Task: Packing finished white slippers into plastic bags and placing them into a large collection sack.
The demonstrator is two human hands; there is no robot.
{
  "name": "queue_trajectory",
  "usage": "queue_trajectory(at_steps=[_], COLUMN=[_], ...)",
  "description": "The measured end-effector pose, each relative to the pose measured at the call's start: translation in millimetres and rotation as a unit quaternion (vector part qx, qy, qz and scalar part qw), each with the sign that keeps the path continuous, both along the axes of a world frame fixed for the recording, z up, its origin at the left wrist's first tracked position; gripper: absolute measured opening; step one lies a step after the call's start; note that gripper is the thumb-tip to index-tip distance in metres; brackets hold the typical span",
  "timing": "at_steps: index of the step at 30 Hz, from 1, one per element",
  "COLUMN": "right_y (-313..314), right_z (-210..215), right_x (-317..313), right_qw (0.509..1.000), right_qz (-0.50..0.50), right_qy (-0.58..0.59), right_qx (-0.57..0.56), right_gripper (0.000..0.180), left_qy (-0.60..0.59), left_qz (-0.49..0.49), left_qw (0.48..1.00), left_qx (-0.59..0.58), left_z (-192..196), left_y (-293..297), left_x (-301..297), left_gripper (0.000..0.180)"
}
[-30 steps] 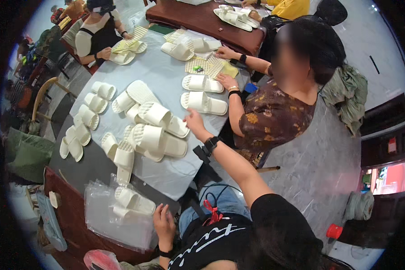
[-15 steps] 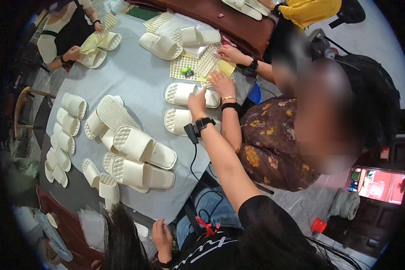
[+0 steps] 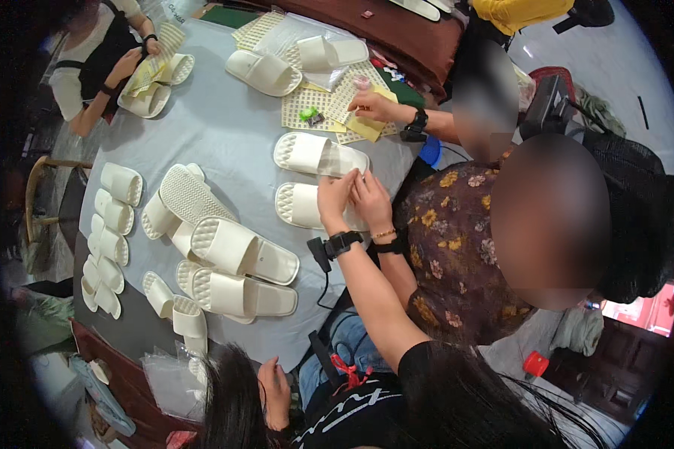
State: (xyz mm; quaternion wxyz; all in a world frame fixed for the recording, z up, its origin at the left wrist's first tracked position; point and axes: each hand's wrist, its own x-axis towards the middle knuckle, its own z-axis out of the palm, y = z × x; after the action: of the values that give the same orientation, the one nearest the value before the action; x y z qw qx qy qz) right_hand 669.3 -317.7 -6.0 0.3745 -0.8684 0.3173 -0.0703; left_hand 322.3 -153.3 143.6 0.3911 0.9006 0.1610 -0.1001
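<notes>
My right hand (image 3: pixel 335 198) reaches across the table, thumb and fingertips pinched together beside a co-worker's hand (image 3: pixel 371 200). Anything between those fingertips is too small to make out. Just beyond the two hands lies a white slipper (image 3: pixel 305 153); a second white slipper (image 3: pixel 298 205) lies partly under my right hand. My left hand (image 3: pixel 275 391) is low, by the table's near edge, with its fingers stretched and nothing visible in it. The co-worker's other hand (image 3: pixel 374 107) is over a yellow sheet (image 3: pixel 367 126) and sticker sheets (image 3: pixel 305 108).
Stacked slippers (image 3: pixel 225 245) are at the table's middle left, beyond them a row of slippers (image 3: pixel 114 211). Clear plastic bags (image 3: pixel 171 382) lie at the near left corner. Another person (image 3: pixel 101 56) handles slippers at the far left. A cable (image 3: pixel 324 292) hangs from my right wrist device.
My right hand's pointing finger has drawn in to a pinch. The co-worker's nearer hand has left the sticker sheets and come to meet it. My left hand has shifted slightly.
</notes>
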Motion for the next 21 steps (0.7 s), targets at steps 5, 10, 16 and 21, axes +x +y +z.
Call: queue_trajectory(at_steps=[5, 10, 16, 21], right_y=[28.9, 105.0, 163.5, 196.9], right_z=[54.1, 85.1, 60.3, 58.4], right_x=[-31.0, -169.4, -321.2, -389.8], right_qw=[0.981, 0.841, 0.332, 0.509], right_qz=[0.120, 0.472, 0.846, 0.849], right_qy=[-0.064, -0.059, 0.402, 0.138], right_qx=[0.135, 0.256, 0.111, 0.020], right_gripper=[0.051, 0.020, 0.041, 0.052], left_qy=[0.019, -0.070, 0.009, -0.041], left_qz=[0.015, 0.052, 0.064, 0.097], left_qw=[0.999, 0.961, 0.927, 0.899], left_qx=[0.039, 0.264, 0.370, 0.424], left_z=[15.4, 44.0, 31.5, 31.6], left_y=[15.0, 33.8, 80.5, 93.8], left_x=[-27.7, -65.6, -175.1, -247.3], left_gripper=[0.021, 0.041, 0.069, 0.077])
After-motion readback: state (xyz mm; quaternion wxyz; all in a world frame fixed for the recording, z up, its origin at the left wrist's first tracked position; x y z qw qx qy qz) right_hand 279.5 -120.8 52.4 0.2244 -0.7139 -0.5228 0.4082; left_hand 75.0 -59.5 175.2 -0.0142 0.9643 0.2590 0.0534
